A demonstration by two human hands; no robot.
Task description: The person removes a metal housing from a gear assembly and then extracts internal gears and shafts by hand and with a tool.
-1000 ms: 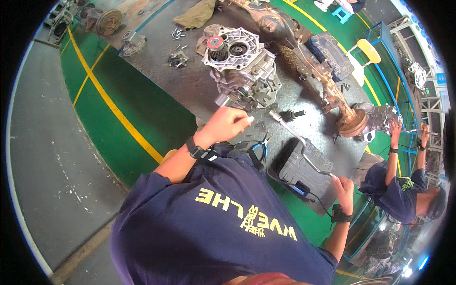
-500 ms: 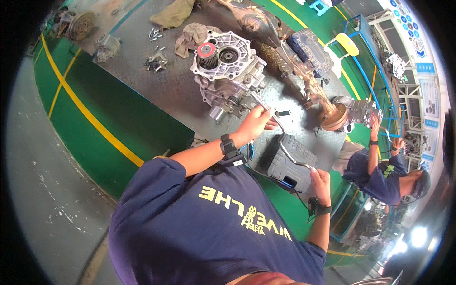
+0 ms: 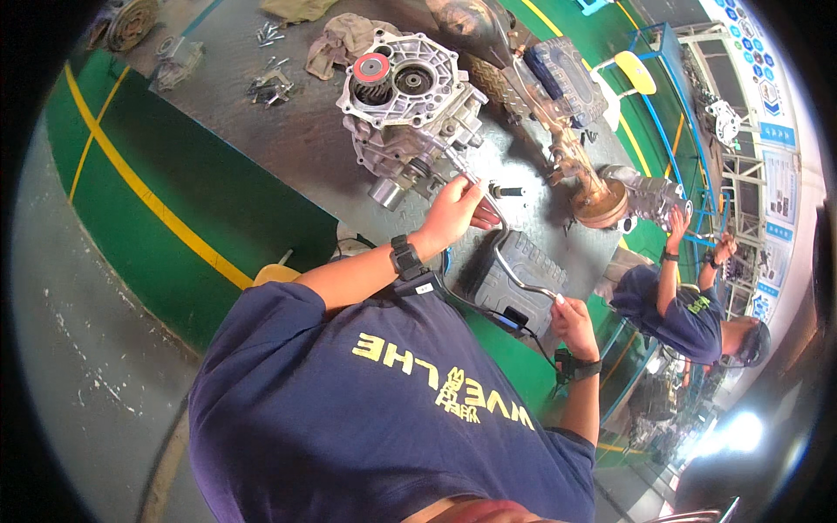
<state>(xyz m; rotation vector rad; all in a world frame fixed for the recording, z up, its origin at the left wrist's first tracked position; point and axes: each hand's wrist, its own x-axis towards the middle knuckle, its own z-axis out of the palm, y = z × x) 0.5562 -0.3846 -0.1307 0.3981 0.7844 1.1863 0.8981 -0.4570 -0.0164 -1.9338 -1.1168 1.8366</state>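
Observation:
A bent steel speed brace [image 3: 516, 279] slants across in front of me, held at both ends. My left hand [image 3: 453, 211] is closed round its far part, close beside the gearbox [image 3: 392, 144]. At its near end my right hand [image 3: 575, 326] grips the brace in closed fingers. The gearbox is a silver casting with an open face, showing a gear under a red-ringed bearing [image 3: 372, 67]. The brace's far tip reaches the gearbox's lower right side; whether it sits on a fastener I cannot tell. A short dark tool [image 3: 507, 191] lies just right of my left hand.
A dark grey tool case [image 3: 523, 261] lies beneath the brace at the bench's near edge. Beyond are a rusty axle assembly [image 3: 558, 139], another case [image 3: 571, 83], a rag [image 3: 336, 48] and loose bolts [image 3: 272, 83]. At the right a co-worker [image 3: 676, 305] handles a metal part.
The view has shifted slightly, so the bench and gearbox appear farther left. Both hands keep hold of the brace, and its position against the gearbox looks nearly the same.

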